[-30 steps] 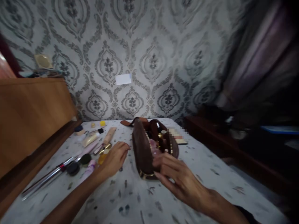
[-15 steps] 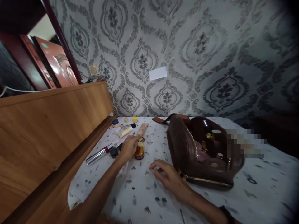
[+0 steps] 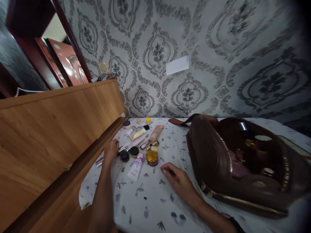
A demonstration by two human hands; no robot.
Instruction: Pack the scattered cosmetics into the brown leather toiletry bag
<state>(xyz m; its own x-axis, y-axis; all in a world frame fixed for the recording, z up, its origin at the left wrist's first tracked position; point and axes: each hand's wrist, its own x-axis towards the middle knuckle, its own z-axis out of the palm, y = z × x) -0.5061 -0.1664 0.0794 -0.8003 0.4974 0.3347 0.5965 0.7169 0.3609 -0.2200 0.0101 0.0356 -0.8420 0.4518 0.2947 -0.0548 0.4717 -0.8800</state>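
Observation:
My left hand (image 3: 111,149) is over the silver tube (image 3: 99,162) at the left of the cosmetics, its fingers bent together; what they hold, if anything, is hidden. My right hand (image 3: 177,178) rests on the patterned cloth with curled fingers apart, holding nothing. Between the hands stand an amber jar (image 3: 152,157), a dark jar (image 3: 124,156), a dark green-lidded jar (image 3: 134,151) and a white and pink tube (image 3: 136,167). Behind them lie a beige tube (image 3: 157,132) and a cream tube with a black cap (image 3: 138,133). The open brown bag (image 3: 209,155) holds bottles and a pink item.
A wooden headboard (image 3: 60,119) runs along the left. Small jars, one with a yellow lid (image 3: 148,120), stand near the patterned wall. The bag's strap (image 3: 178,122) lies behind it. A white card (image 3: 177,65) is on the wall.
My left hand has moved left from beside the amber jar to the silver tube, uncovering the white and pink tube. The view has shifted, and the bag appears larger and farther right.

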